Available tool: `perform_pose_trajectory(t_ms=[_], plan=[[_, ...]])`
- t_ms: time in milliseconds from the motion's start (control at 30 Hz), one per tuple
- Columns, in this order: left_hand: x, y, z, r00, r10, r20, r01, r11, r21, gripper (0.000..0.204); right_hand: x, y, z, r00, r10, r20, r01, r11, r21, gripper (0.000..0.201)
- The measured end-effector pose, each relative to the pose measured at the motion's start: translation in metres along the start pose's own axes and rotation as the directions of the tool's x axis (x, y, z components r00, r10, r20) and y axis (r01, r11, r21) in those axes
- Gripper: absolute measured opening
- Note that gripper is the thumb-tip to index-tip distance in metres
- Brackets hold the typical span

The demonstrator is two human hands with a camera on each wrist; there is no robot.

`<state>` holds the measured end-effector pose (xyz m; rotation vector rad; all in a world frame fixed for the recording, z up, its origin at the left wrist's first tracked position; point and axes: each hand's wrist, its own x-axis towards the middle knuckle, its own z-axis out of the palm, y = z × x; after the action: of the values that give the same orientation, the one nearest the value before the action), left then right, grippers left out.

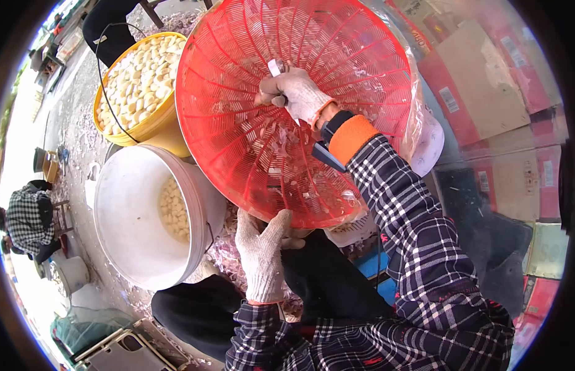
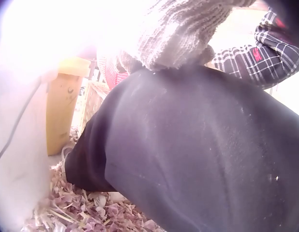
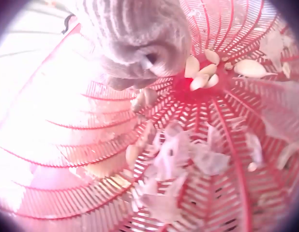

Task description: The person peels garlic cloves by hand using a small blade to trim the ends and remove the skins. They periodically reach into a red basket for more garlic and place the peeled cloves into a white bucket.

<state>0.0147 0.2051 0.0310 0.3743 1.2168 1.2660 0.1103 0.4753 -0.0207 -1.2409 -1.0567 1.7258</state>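
Note:
My gloved left hand grips the near rim of a large round red plastic basket. In the left wrist view its knitted glove is just above the dark trouser leg. Over the middle of the basket, my gloved right hand has its fingers curled around a small white-ended object, mostly hidden in the glove. Close by the right hand in the right wrist view, several peeled garlic cloves lie at the basket's centre. Papery garlic skins are scattered on its slatted wall.
A white bucket with garlic cloves at its bottom stands left of the basket. Behind it is a yellow bucket filled with cloves. Garlic skins cover the floor. Flattened cardboard lies to the right. Another seated person is far left.

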Motion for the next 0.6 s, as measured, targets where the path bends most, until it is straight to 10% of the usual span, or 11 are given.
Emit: perform_pose_trajectory(t_ms=[200, 333, 600], plan=[[0.003, 0.001, -0.005, 0.999, 0.040, 0.018, -0.037, 0.990, -0.137, 0.045, -0.036, -0.022, -0.002, 0.853, 0.153, 0.500, -0.308, 0.920, 0.242, 0.007], [-0.004, 0.009, -0.023, 0.908, 0.204, -0.365, -0.237, 0.970, -0.047, 0.038, -0.100, -0.055, 0.029, 0.799, 0.107, 0.591, -0.260, 0.949, 0.179, 0.008], [-0.010, 0.023, -0.051, 0.973, 0.183, 0.143, -0.074, 0.828, -0.556, 0.045, -0.179, -0.054, 0.079, 0.724, 0.211, 0.657, 0.138, 0.888, -0.438, 0.016]])
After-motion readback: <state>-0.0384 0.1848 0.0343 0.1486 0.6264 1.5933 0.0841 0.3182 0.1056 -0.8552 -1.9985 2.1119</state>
